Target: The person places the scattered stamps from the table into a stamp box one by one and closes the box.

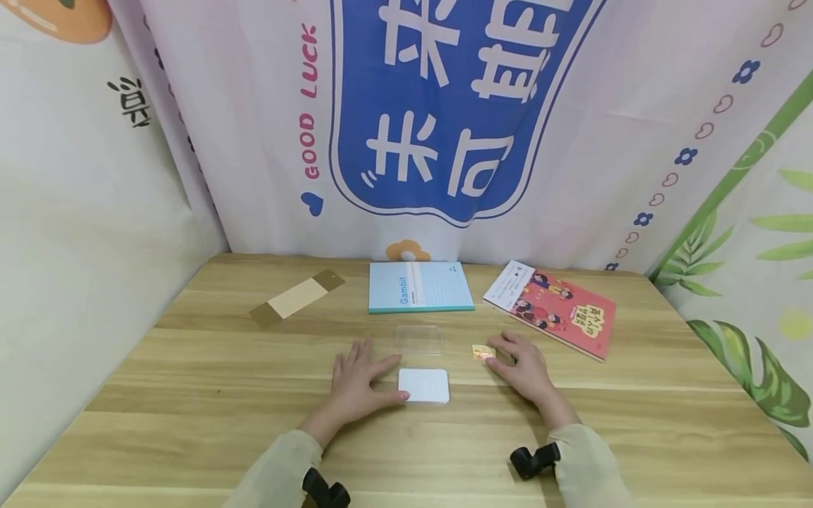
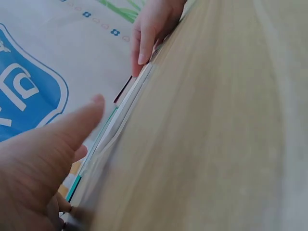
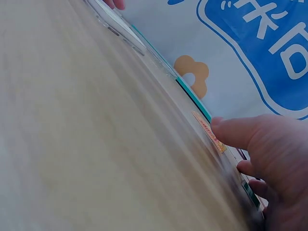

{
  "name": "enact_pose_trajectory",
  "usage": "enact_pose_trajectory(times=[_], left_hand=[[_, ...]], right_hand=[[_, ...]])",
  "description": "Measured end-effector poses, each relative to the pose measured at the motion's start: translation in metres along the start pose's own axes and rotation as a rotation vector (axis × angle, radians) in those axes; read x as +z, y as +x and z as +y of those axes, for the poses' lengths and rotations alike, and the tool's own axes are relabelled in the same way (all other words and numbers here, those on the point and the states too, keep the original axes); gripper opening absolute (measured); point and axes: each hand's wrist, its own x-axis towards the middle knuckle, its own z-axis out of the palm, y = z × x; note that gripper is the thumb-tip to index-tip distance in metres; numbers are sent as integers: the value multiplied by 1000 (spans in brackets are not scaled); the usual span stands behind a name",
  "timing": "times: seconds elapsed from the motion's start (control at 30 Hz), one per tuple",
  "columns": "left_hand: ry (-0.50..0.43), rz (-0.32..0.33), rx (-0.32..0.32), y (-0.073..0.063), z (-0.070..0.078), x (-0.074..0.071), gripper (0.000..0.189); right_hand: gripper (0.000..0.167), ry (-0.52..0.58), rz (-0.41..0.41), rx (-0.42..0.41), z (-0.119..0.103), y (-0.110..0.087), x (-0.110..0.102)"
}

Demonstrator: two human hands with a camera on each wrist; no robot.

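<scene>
A white rounded-corner stack, like cards [image 1: 423, 385], sits in a clear tray on the table. Behind it lies a clear plastic cover [image 1: 419, 339]. My left hand [image 1: 360, 381] rests beside the white stack with fingers spread, its thumb tip at the stack's left edge. To the right, a small orange-and-yellow printed piece [image 1: 483, 352] lies flat on the wood. My right hand [image 1: 522, 365] is at that piece's right edge, thumb and forefinger tips touching its border. In the right wrist view the thumb [image 3: 238, 132] reaches along the printed piece [image 3: 210, 133].
A light blue notebook [image 1: 419, 287] lies at the table's back. Right of it is a red illustrated book [image 1: 565, 310] with a white band. A brown and beige card-like strip [image 1: 297, 299] lies back left. Printed curtains [image 1: 267, 141] stand behind the wooden table [image 1: 209, 395].
</scene>
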Motion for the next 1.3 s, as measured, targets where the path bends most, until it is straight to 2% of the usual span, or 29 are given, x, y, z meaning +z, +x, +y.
enact_pose_trajectory(times=[0.17, 0.5, 1.0, 1.3], left_hand=[[61, -1, 24, -2, -1, 3, 71], [93, -13, 42, -2, -2, 4, 70], [98, -27, 23, -1, -3, 3, 68], [99, -26, 32, -1, -2, 2, 67]], right_hand=[[33, -21, 13, 11, -1, -2, 2], [31, -40, 23, 22, -4, -1, 1], [30, -99, 42, 46, -6, 0, 5], [25, -76, 44, 62, -7, 1, 3]])
